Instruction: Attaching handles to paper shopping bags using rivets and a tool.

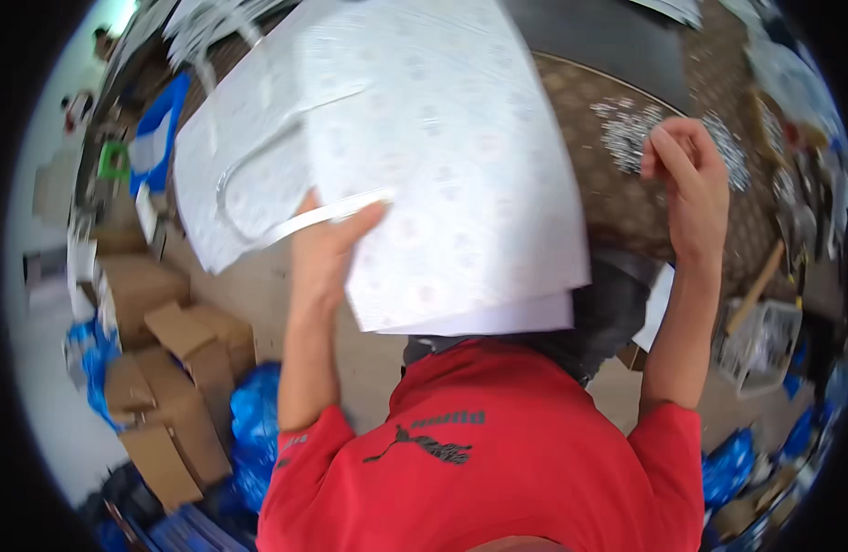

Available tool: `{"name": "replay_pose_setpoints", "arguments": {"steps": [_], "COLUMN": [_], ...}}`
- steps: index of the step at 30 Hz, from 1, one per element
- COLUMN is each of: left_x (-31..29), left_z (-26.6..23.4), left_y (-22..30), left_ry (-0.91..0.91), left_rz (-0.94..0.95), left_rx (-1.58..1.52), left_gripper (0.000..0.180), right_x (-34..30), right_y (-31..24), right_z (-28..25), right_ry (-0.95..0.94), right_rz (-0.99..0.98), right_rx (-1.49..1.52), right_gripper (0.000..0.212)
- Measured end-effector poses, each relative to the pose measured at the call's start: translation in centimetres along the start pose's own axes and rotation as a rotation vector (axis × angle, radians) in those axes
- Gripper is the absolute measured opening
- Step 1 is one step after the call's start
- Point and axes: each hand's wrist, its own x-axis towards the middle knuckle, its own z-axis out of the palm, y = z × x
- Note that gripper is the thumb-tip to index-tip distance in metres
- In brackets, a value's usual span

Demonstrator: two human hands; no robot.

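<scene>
A large white paper bag with a faint printed pattern lies across my lap and the table edge. My left hand is closed round its left edge, thumb on top, together with a white ribbon-like handle. The handle loops over another white patterned panel at the left. My right hand hovers over a pile of small shiny metal pieces on the brown table. Its fingers are curled and pinched together; whatever may be between them is too small to make out.
A dark flat board lies at the back of the table. A blue bin stands at the far left. Cardboard boxes and blue plastic bags fill the left floor. A white crate sits at the right.
</scene>
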Motion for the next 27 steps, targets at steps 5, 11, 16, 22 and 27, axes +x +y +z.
{"name": "replay_pose_setpoints", "arguments": {"steps": [5,11,16,22,27], "left_x": [-1.9,-3.0,-3.3,-3.4,-3.5], "left_z": [1.9,2.6,3.4,3.1,2.7], "left_y": [0.4,0.9,0.8,0.7,0.2], "left_ry": [0.006,0.084,0.108,0.096,0.091], "left_rz": [-0.089,0.147,0.177,0.233,0.295], "left_rx": [-0.176,0.097,0.053,0.193,0.267], "left_gripper": [0.052,0.034,0.028,0.025,0.025], "right_x": [-3.1,-5.0,-5.0,-5.6,-5.2], "right_y": [0.0,1.8,2.3,2.0,2.0], "right_z": [9.7,16.7,17.5,18.7,18.4], "right_ry": [-0.4,-0.462,-0.423,-0.276,-0.188], "right_rz": [0.15,-0.032,-0.242,-0.166,-0.095], "right_rx": [0.17,-0.176,-0.206,-0.199,-0.246], "right_gripper": [0.006,0.008,0.016,0.02,0.022]}}
